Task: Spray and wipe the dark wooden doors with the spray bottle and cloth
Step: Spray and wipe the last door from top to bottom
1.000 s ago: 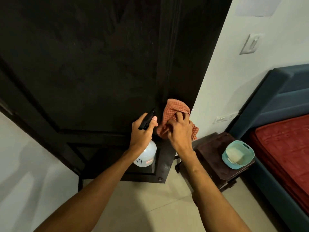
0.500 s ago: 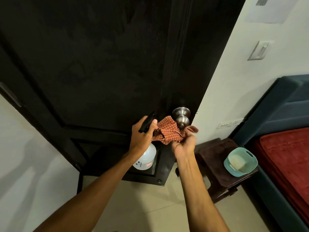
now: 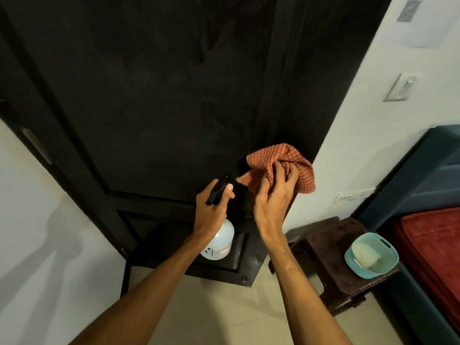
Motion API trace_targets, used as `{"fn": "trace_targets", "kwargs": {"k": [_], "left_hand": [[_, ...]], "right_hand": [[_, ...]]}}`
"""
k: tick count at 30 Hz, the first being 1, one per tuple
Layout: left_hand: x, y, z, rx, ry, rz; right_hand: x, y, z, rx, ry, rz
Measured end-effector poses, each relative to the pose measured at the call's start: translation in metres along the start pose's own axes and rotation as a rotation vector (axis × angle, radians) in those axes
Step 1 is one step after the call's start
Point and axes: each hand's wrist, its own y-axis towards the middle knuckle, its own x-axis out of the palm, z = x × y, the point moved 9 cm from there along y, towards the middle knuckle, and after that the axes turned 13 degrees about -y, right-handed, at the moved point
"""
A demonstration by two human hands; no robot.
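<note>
Right hand [image 3: 272,195] bunching cloth [image 3: 296,165] against door [image 3: 149,108] edge, wiping | left hand [image 3: 211,210] gripping spray bottle [image 3: 220,242], kept ready for spraying

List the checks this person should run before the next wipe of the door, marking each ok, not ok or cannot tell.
1. Grip: right hand grips the cloth, ok.
2. Contact: cloth lies against the door at its edge, ok.
3. Sprayer: left hand holds the spray bottle, ok.
4. Aim: nozzle pointed at the door, cannot tell.
5. Supply: liquid left in the bottle, cannot tell.
6. Room: stool and basket stand clear of both arms, ok.
</note>
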Motion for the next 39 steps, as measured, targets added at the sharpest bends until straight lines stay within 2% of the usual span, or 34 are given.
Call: {"fn": "trace_targets", "kwargs": {"k": [4, 7, 9, 12, 14, 15, 19, 20, 22, 24, 25, 26, 28, 29, 30, 32, 33, 35, 37, 38, 39], "left_hand": [[-0.036, 0.007, 0.006, 0.026, -0.007, 0.081], [-0.065, 0.013, 0.008, 0.032, -0.006, 0.130], [-0.082, 0.017, 0.012, 0.032, -0.024, 0.143], [-0.100, 0.029, 0.018, 0.009, -0.051, 0.145], [-0.107, 0.038, 0.020, 0.005, -0.044, 0.123], [-0.110, 0.042, 0.021, 0.013, -0.032, 0.108], [-0.134, 0.045, 0.027, 0.080, 0.014, 0.107], [-0.142, 0.048, 0.031, 0.092, 0.019, 0.120], [-0.158, 0.053, 0.038, 0.105, 0.022, 0.159], [-0.174, 0.060, 0.045, 0.122, 0.018, 0.183], [-0.181, 0.062, 0.049, 0.132, 0.018, 0.193], [-0.190, 0.063, 0.052, 0.146, 0.017, 0.202], [-0.209, 0.066, 0.060, 0.183, 0.017, 0.217], [-0.219, 0.067, 0.063, 0.200, 0.017, 0.226], [-0.229, 0.068, 0.067, 0.212, 0.015, 0.237], [-0.250, 0.069, 0.074, 0.223, 0.002, 0.260], [-0.259, 0.070, 0.076, 0.220, -0.001, 0.269], [-0.279, 0.072, 0.078, 0.210, 0.005, 0.302], [-0.295, 0.072, 0.080, 0.209, -0.001, 0.333], [-0.302, 0.071, 0.082, 0.210, -0.005, 0.342], [-0.310, 0.070, 0.084, 0.214, -0.006, 0.351]], "right_hand": [[0.059, 0.007, -0.024, -0.305, -0.281, -0.103], [0.106, -0.016, -0.017, -0.426, -0.402, -0.275], [0.118, -0.014, -0.011, -0.444, -0.494, -0.279], [0.113, 0.014, -0.016, -0.444, -0.508, -0.176], [0.108, 0.031, -0.033, -0.326, -0.526, -0.099], [0.112, 0.034, -0.042, -0.300, -0.499, -0.117], [0.153, 0.010, -0.069, -0.588, -0.637, -0.323], [0.152, 0.017, -0.080, -0.659, -0.676, -0.266], [0.137, 0.033, -0.116, -0.783, -0.775, 0.034], [0.128, 0.047, -0.150, -0.658, -0.766, 0.213], [0.135, 0.043, -0.160, -0.625, -0.746, 0.211], [0.156, 0.030, -0.163, -0.656, -0.722, 0.094], [0.223, -0.025, -0.152, -0.888, -0.694, -0.298], [0.245, -0.049, -0.145, -1.008, -0.721, -0.427], [0.257, -0.055, -0.141, -1.072, -0.761, -0.465], [0.258, -0.041, -0.166, -1.069, -0.765, -0.448], [0.253, -0.027, -0.189, -1.048, -0.735, -0.383], [0.246, -0.001, -0.235, -0.944, -0.717, -0.212], [0.256, 0.004, -0.259, -0.843, -0.670, -0.178], [0.269, -0.012, -0.263, -0.893, -0.676, -0.207], [0.289, -0.041, -0.265, -1.023, -0.667, -0.301]]}}
